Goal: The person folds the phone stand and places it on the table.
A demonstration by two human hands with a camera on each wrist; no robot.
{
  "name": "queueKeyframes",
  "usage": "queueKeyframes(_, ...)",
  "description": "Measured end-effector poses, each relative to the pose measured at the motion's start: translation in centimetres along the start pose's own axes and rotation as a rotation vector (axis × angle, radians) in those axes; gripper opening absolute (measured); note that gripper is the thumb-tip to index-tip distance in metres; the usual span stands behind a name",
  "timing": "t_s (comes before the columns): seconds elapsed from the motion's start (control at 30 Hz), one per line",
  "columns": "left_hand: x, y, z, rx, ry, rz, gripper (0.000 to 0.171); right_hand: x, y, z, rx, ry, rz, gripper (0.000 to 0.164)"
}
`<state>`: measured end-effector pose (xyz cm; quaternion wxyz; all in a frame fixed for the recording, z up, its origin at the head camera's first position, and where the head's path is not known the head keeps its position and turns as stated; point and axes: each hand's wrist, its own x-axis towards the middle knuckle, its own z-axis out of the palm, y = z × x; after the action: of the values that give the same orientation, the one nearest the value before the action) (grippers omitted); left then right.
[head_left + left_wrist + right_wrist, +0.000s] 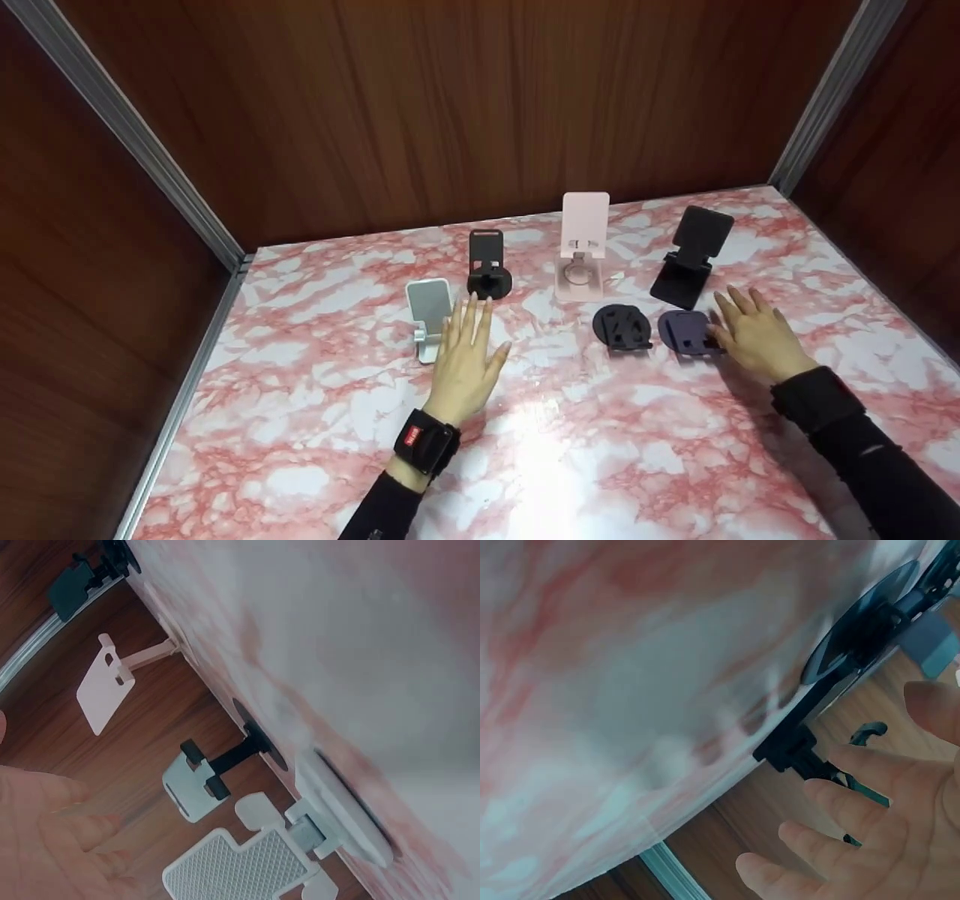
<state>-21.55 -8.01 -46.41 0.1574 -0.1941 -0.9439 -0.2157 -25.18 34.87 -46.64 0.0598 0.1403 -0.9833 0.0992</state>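
My left hand (463, 373), palm down with fingers spread and straight, holds nothing beside a white phone stand (429, 304) with a grey pad. In the left wrist view this white stand (244, 866) stands unfolded, the fingers (67, 840) apart from it. My right hand (761, 341) is also spread and holds nothing; its thumb overlaps the edge of a folded dark blue phone stand (684, 332) in the head view. Just beyond its fingers an unfolded black phone stand (699, 244) is tilted back. The right wrist view shows the palm (907, 817) open.
A folded black phone stand (622, 327) lies left of the dark blue one. Farther back stand a pink phone stand (585, 221) and a black one with a round base (487, 259). Wooden panels (465, 112) enclose the marbled red-and-white table (322, 420).
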Motion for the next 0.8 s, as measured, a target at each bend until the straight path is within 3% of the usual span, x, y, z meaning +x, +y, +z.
queueKeyframes(0.27, 0.3, 1.1, 0.9, 0.021, -0.092, -0.011, 0.070, 0.9, 0.2, -0.6, 0.043, -0.003, 0.072, 0.062)
queueKeyframes(0.5, 0.4, 2.2, 1.9, 0.078, -0.146, 0.051, 0.075, 2.1, 1.6, -0.5, 0.095, -0.045, 0.040, 0.066)
queueKeyframes(0.6, 0.4, 2.5, 2.1, 0.088, -0.152, 0.075, 0.076, 2.7, 2.0, -0.9, 0.174, -0.045, 0.039, 0.067)
queueKeyframes(0.8, 0.4, 2.9, 2.6, 0.074, -0.163, 0.089, 0.077, 4.1, 2.2, -2.7, 0.462, -0.097, 0.141, 0.073)
